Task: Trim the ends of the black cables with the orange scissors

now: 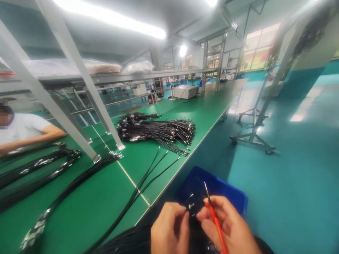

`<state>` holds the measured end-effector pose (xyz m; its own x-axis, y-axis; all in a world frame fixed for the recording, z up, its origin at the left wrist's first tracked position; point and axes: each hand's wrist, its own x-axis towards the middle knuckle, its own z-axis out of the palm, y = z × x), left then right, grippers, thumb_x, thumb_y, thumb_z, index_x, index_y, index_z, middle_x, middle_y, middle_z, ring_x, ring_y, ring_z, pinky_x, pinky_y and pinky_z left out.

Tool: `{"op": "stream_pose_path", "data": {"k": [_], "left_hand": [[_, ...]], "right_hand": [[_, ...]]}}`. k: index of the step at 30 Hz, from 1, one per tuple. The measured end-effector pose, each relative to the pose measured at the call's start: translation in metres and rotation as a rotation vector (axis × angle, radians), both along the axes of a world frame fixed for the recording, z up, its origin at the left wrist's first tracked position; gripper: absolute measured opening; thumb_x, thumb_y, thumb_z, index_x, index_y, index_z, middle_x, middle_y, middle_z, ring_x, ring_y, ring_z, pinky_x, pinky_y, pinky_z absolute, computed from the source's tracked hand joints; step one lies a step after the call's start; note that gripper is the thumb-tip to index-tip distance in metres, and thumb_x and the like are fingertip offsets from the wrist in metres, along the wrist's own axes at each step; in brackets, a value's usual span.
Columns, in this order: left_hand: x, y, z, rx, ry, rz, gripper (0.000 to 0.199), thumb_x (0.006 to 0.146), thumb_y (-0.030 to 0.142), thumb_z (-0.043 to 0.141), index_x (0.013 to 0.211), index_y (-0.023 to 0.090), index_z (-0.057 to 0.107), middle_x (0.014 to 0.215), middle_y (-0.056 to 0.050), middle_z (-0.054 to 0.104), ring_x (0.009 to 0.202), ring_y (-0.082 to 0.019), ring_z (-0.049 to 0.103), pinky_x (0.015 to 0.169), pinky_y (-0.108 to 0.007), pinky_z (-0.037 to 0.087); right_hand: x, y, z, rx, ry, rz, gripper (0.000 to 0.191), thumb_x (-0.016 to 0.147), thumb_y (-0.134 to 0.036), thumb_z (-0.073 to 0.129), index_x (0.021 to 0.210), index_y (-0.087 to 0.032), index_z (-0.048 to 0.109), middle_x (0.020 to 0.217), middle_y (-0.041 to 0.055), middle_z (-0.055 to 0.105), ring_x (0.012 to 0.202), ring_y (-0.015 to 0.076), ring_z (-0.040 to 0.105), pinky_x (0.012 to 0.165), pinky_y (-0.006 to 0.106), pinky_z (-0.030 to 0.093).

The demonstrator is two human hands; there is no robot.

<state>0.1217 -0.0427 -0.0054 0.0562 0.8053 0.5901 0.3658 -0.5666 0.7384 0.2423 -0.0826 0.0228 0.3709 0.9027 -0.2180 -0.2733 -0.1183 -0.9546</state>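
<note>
My left hand (169, 225) is at the bottom centre, thumb and forefinger pinched on a thin black cable (188, 198) whose pale tip points up and right. In my right hand (230, 222) is an orange-handled tool (215, 220) with a slim, pointed metal end; its exact kind cannot be made out. The two hands are close together but apart. Small pale bits between them are blurred. Below my hands lies a dark bundle of cables (129, 241), and several loose black cables (137, 192) with light tips stretch across the green table.
A large bundle of black cables (159, 130) rests on the green table (206, 113). More bundles (76, 180) lie left, near metal posts (79, 63). A person in a white shirt (29, 127) leans at the far left. A blue bin (230, 190) sits below; a wheeled stand (253, 139) is right.
</note>
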Motion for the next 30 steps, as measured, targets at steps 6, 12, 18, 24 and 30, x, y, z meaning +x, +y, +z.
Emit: {"op": "stream_pose_path", "data": {"k": [6, 12, 18, 24, 30], "left_hand": [[0.001, -0.005, 0.000, 0.110, 0.132, -0.068, 0.015, 0.082, 0.009, 0.054, 0.080, 0.023, 0.058, 0.066, 0.001, 0.060, 0.055, -0.012, 0.056, 0.054, -0.020, 0.043], [-0.003, -0.002, 0.007, -0.099, 0.246, -0.181, 0.014, 0.085, 0.017, 0.054, 0.084, 0.024, 0.067, 0.072, -0.001, 0.066, 0.064, -0.016, 0.062, 0.058, -0.023, 0.046], [0.002, -0.005, 0.015, -0.093, 0.260, -0.084, 0.014, 0.083, 0.017, 0.055, 0.071, 0.022, 0.061, 0.067, 0.000, 0.060, 0.063, -0.017, 0.057, 0.057, -0.025, 0.041], [0.006, -0.009, 0.013, -0.042, 0.365, -0.032, 0.018, 0.083, 0.014, 0.052, 0.067, 0.021, 0.056, 0.065, 0.000, 0.058, 0.062, -0.017, 0.055, 0.056, -0.026, 0.038], [-0.007, -0.001, 0.016, -0.176, 0.268, -0.182, 0.016, 0.080, 0.014, 0.056, 0.065, 0.020, 0.059, 0.063, 0.001, 0.059, 0.060, -0.015, 0.056, 0.055, -0.023, 0.039]], "right_hand": [[-0.006, 0.011, 0.010, 0.098, 0.045, -0.148, 0.038, 0.059, -0.033, 0.081, 0.086, -0.025, 0.055, 0.069, -0.0022, 0.067, 0.070, 0.0194, 0.064, 0.070, 0.030, 0.051], [-0.006, 0.012, 0.002, 0.140, -0.011, -0.185, 0.040, 0.061, -0.042, 0.081, 0.087, -0.024, 0.056, 0.072, -0.0016, 0.063, 0.070, 0.0182, 0.062, 0.067, 0.028, 0.051], [0.000, 0.008, -0.002, 0.038, 0.187, -0.092, 0.049, 0.060, -0.048, 0.081, 0.092, -0.025, 0.051, 0.063, -0.0050, 0.058, 0.043, 0.0095, 0.046, 0.039, 0.021, 0.034], [-0.002, 0.014, -0.005, 0.011, 0.131, -0.075, 0.047, 0.057, -0.044, 0.083, 0.087, -0.023, 0.053, 0.059, -0.0069, 0.056, 0.044, 0.0094, 0.048, 0.042, 0.020, 0.036], [-0.005, 0.008, -0.004, 0.074, -0.009, -0.070, 0.042, 0.060, -0.037, 0.081, 0.091, -0.024, 0.055, 0.074, 0.0001, 0.066, 0.075, 0.0206, 0.063, 0.069, 0.030, 0.050]]}}
